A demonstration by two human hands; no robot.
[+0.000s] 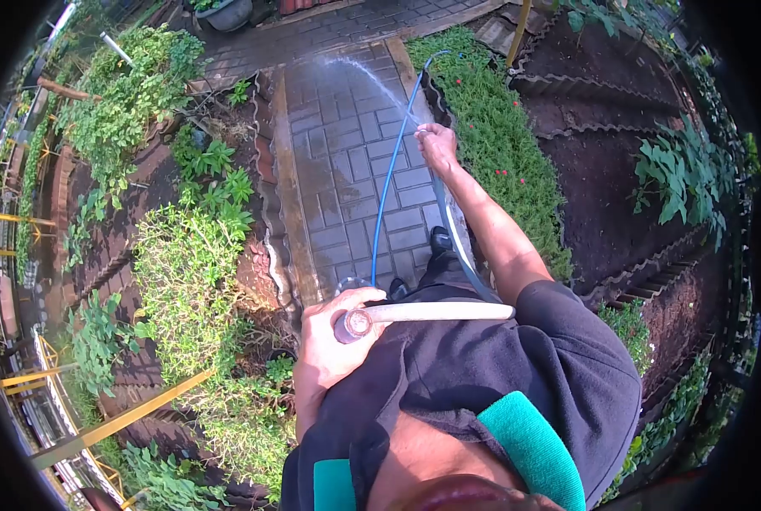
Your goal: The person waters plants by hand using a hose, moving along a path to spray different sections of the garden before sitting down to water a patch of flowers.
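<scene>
My right hand [438, 146] is stretched out over the path, fingers closed around the end of a greyish hose [455, 234]. Water [370, 78] arcs from it toward the upper left and falls on the paving. The hose hangs down past my right forearm to my waist. Near my belly, my left hand [334, 336] grips a pale wooden handle [440, 312] close to its round, dark-collared end [352, 325]. This handle lies across my front, its other end running in under my right arm. Whatever is below my left hand is mostly hidden.
A blue hose [386, 187] runs along the paved path [346, 183] between my arms. Low green plants with red flowers [487, 119] border it on the right, leafy bushes [189, 281] on the left. Corrugated tile edging [274, 196], yellow bars [134, 417] and a planter [227, 13] stand around.
</scene>
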